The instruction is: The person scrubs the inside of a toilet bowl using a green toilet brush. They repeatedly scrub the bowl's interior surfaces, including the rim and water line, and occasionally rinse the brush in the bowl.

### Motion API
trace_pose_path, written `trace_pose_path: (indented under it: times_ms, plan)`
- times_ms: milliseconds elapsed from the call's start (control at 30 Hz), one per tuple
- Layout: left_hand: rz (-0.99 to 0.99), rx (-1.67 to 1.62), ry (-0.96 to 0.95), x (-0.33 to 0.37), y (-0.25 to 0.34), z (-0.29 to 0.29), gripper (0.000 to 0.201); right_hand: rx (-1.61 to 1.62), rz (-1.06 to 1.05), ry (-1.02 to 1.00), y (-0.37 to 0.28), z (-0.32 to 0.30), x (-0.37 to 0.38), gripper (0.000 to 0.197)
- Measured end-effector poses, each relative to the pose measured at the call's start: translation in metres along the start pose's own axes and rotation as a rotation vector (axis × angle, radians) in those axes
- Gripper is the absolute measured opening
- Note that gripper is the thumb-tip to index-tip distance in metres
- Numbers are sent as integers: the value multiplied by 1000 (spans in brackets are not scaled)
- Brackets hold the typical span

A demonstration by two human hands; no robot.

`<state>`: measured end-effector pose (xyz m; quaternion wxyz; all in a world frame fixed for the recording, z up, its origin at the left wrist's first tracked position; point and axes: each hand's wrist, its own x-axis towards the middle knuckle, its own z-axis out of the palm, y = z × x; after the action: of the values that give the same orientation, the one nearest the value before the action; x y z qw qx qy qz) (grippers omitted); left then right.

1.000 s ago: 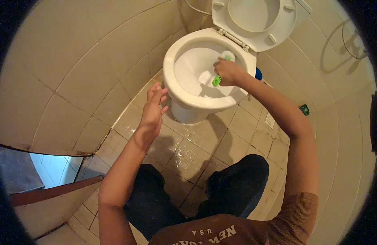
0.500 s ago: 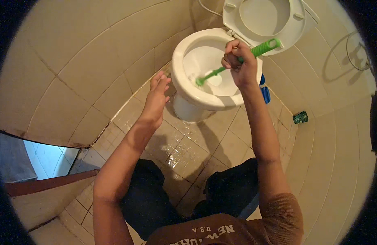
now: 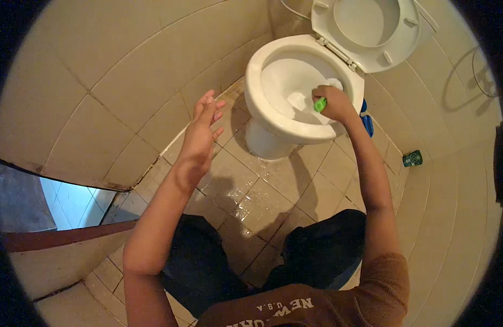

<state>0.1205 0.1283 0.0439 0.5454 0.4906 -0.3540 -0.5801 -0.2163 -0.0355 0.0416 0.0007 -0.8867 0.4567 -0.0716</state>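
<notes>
— One green brush handle (image 3: 320, 104) is all that shows of the tool: a short bright stub, the rest hidden inside the white toilet bowl (image 3: 273, 111).

— Who has it?

— The right hand (image 3: 334, 103) is clenched around it, reaching down over the bowl's near rim. The left hand (image 3: 201, 129) hangs in the air left of the bowl, fingers loose and spread, gripping nothing.

— And the bowl itself?

— Glossy white, with the seat and lid (image 3: 366, 30) tipped up against the back wall.

— What about the room?

— Beige tiles on floor (image 3: 295, 191) and walls; the floor in front of the bowl glistens wet. A blue object (image 3: 367, 122) lies just right of the bowl's base, and a small green container (image 3: 412, 158) stands near the right wall.
</notes>
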Motion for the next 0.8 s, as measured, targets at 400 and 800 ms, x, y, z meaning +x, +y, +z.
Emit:
trace_pose_path:
  times_ms: [400, 800]
  plan:
    - [21, -93, -90, 12, 0, 7, 58, 757, 373, 526, 44, 12, 34, 19]
    - [24, -63, -84, 15, 8, 3, 59, 601, -170, -63, -96, -59, 6, 19]
